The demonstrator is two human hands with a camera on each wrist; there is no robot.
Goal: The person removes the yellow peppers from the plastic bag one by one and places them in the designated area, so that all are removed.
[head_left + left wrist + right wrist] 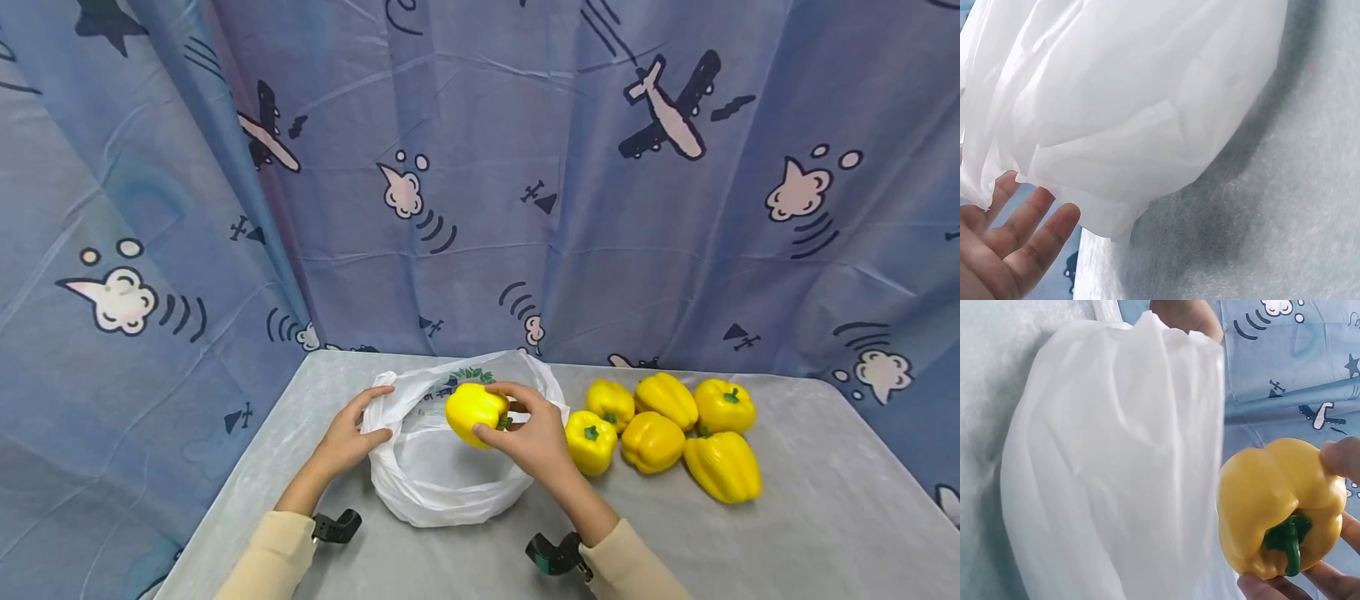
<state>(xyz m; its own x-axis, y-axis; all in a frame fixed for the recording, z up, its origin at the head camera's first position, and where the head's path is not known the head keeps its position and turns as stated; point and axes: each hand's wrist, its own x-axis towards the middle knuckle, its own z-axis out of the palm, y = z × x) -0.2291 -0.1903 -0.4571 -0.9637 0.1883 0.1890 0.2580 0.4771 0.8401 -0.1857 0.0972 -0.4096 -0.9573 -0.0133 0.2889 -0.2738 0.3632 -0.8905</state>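
Observation:
My right hand grips a yellow bell pepper between thumb and fingers, over the mouth of a white plastic bag. The pepper's green stem faces the right wrist camera. At the bag's left rim, my left hand pinches the plastic with thumb and forefinger. In the left wrist view several fingers of that hand spread below the bag's edge, partly covered by the film. The bag stands wide, its mouth facing up, with green and dark print on the far inner side.
Several more yellow bell peppers lie grouped on the grey-covered table, right of the bag. A blue printed curtain hangs behind the table and along its left side. Black wrist-worn cameras sit at both sleeves.

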